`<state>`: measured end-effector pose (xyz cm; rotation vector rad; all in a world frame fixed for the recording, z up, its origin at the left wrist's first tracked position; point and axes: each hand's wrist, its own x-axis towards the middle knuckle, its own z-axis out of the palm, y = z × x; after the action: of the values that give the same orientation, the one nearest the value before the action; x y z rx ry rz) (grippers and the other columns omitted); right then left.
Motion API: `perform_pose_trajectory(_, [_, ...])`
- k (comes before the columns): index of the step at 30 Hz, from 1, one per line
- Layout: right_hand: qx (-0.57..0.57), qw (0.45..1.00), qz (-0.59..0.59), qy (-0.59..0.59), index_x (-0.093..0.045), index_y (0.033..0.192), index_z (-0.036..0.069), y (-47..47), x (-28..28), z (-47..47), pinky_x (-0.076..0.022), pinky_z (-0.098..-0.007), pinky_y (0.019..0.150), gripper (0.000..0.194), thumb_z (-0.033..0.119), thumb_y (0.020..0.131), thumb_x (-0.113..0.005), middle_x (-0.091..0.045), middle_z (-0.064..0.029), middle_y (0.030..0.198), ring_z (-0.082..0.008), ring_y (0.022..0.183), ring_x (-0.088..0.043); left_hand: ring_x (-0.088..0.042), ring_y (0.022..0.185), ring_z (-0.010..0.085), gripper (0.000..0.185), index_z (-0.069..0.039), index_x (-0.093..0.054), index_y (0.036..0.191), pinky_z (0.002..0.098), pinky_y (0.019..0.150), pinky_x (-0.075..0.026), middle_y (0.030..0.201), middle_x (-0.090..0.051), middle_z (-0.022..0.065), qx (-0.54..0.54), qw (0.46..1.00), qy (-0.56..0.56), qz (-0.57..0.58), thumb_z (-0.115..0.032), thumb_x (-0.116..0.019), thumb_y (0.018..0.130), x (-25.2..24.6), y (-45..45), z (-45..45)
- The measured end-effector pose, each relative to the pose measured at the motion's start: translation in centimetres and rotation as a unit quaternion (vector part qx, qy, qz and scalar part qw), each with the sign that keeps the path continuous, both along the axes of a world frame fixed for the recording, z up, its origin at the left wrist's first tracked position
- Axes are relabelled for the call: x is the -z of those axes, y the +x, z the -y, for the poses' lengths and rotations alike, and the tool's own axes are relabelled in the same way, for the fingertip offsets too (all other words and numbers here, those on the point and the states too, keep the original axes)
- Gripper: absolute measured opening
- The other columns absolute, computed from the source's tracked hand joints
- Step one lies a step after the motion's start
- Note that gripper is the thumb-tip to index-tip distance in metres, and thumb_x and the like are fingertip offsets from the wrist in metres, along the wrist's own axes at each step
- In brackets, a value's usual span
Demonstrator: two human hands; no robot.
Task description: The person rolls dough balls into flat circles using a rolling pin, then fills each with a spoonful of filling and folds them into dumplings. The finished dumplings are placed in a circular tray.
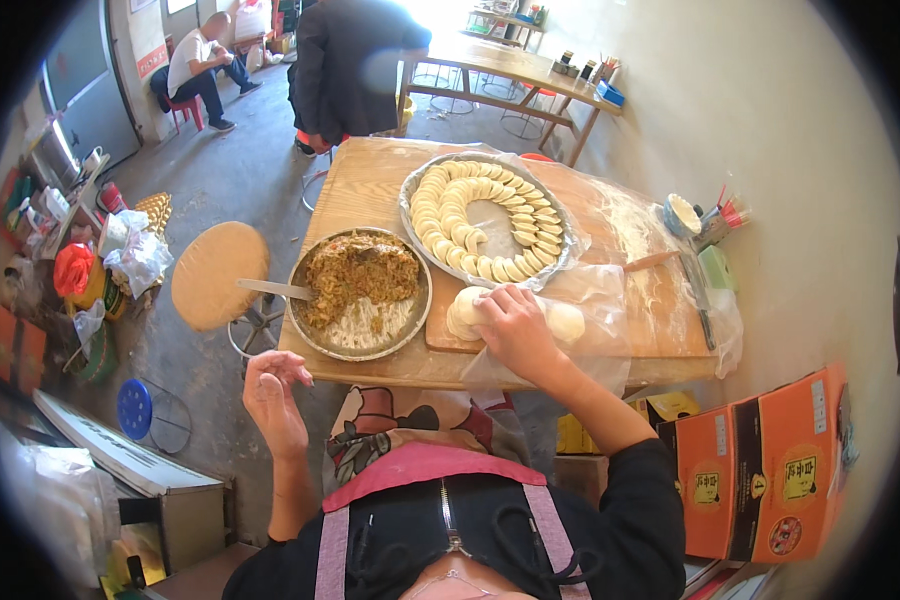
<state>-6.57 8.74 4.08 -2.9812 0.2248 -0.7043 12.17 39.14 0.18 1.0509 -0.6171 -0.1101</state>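
Observation:
My left hand [276,401] is raised left of the table's front edge, fingers loosely bent and apart, holding nothing. Nearest to it is a round metal pan [425,319] of chopped filling [360,274]; a flat metal spatula [270,287] rests across its rim. My right hand [517,330] reaches over the board, its fingertips on a stack of round dough wrappers [461,313]. The thumb is hidden, so a grip on a wrapper cannot be made out. More wrappers [566,322] lie right of that hand. Beyond it, a round tray [407,202] carries rings of folded dumplings [457,202].
A floured wooden board [660,322] bears a rolling pin [649,262], a long knife [696,300] and plastic sheeting [596,292]. A bowl [681,216] stands at the right. A round stool [221,276] is at the left. One person [352,67] stands beyond the table; another [202,71] sits farther back.

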Motion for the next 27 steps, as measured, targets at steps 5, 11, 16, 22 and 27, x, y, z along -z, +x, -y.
perform_pose_trajectory(5, [-0.004, 1.0, -0.008, 0.009, -0.069, 0.099, 0.003, 0.1, -0.3, 0.7, -0.0499, -0.0461, 0.091, 0.018, 0.015, 0.086, -0.073, -0.07, -0.0119, 0.098, -0.0323, 0.099, -0.065, -0.063, 0.083, 0.0178, 0.048, 0.003, -0.059, 0.116, 0.0316, 0.076, -0.052, 0.101, -0.068, 0.0138, 0.042, 0.998, 0.004, -0.04, -0.044, -0.054, 0.109, 0.4, -2.0, 2.6])
perform_pose_trajectory(11, [0.013, 0.987, -0.027, 0.155, -0.076, 0.095, 0.0, 0.1, -1.9, 1.7, -0.0508, -0.0441, 0.097, 0.015, 0.012, 0.092, -0.068, -0.075, -0.0111, 0.105, -0.0307, 0.104, -0.068, -0.064, 0.088, 0.0141, 0.02, 0.004, -0.063, 0.115, 0.0285, 0.082, -0.052, 0.106, -0.071, 0.0128, 0.177, 0.981, 0.075, -0.016, -0.014, -0.058, 0.107, -0.8, -3.1, 4.9])
perform_pose_trajectory(16, [-0.001, 0.968, -0.051, 0.245, -0.077, 0.096, -0.003, 0.5, -2.4, 3.0, -0.0504, -0.0441, 0.1, 0.017, 0.008, 0.092, -0.066, -0.076, -0.0138, 0.108, -0.0335, 0.105, -0.068, -0.064, 0.092, 0.0129, 0.017, 0.003, -0.063, 0.117, 0.0285, 0.086, -0.052, 0.106, -0.07, 0.0106, 0.253, 0.961, 0.107, -0.042, -0.011, -0.059, 0.107, -1.3, -3.6, 6.5])
perform_pose_trajectory(22, [0.056, 0.956, 0.003, 0.289, -0.073, 0.103, -0.006, 1.0, -2.8, 3.4, -0.0513, -0.0385, 0.091, 0.021, 0.011, 0.1, -0.06, -0.074, -0.0147, 0.1, -0.0298, 0.096, -0.067, -0.065, 0.099, 0.014, 0.023, 0.003, -0.062, 0.123, 0.0299, 0.09, -0.053, 0.113, -0.07, 0.01, 0.277, 0.946, 0.157, -0.052, -0.014, -0.058, 0.108, -1.8, -3.3, 6.9])
perform_pose_trajectory(27, [0.016, 0.835, 0.078, 0.544, -0.069, 0.109, -0.002, 2.9, -1.3, 1.7, -0.0484, -0.0247, 0.079, 0.023, 0.017, 0.109, -0.055, -0.062, -0.0053, 0.083, -0.0101, 0.083, -0.057, -0.062, 0.126, 0.0231, 0.043, 0.006, -0.051, 0.14, 0.0405, 0.107, -0.05, 0.136, -0.063, 0.015, 0.213, 0.963, 0.035, -0.161, -0.023, -0.057, 0.109, -3.2, -4.4, 10.0])
